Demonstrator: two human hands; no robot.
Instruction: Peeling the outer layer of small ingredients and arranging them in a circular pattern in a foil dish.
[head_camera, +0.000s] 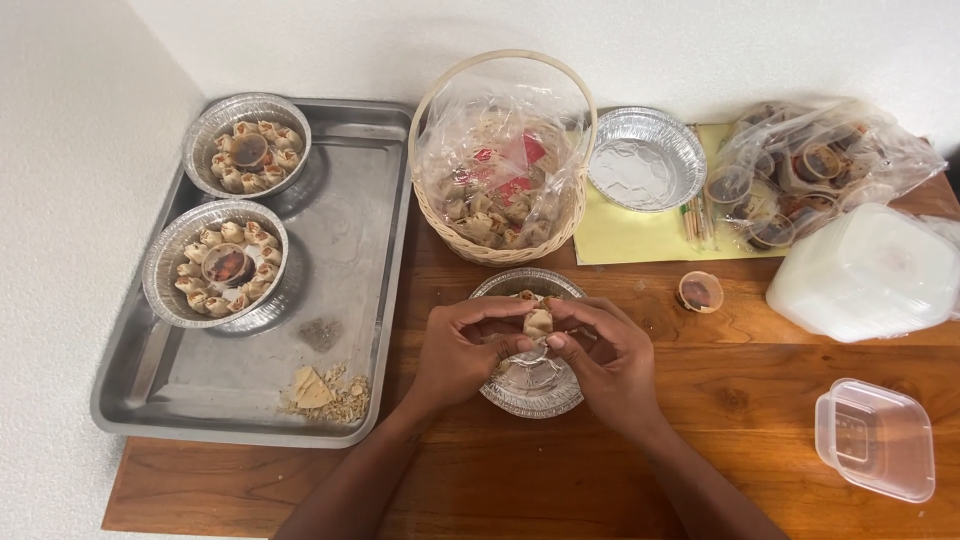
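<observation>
Wooden table (700, 400): steel tray (340, 290), basket (500, 190) (plastic-lined).

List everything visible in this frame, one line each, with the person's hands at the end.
metal tray: 1, silver, left on the table
filled foil dishes: 2, silver, dumplings ringed around a sauce cup, on the tray
crumbs: 1 patch, beige, tray's near edge
wicker basket: 1, tan, clear bag of dumplings inside, centre back
empty foil dish: 1, silver, on yellow sheet
foil dish in work: 1, silver, under the hands
loose sauce cup: 1, dark, right of centre
bag of sauce cups: 1, clear, back right
stack of lids: 1, white, right
plastic tub: 1, clear, near right
table: 1, brown wood
left hand, right hand: both pinching one dumpling
</observation>
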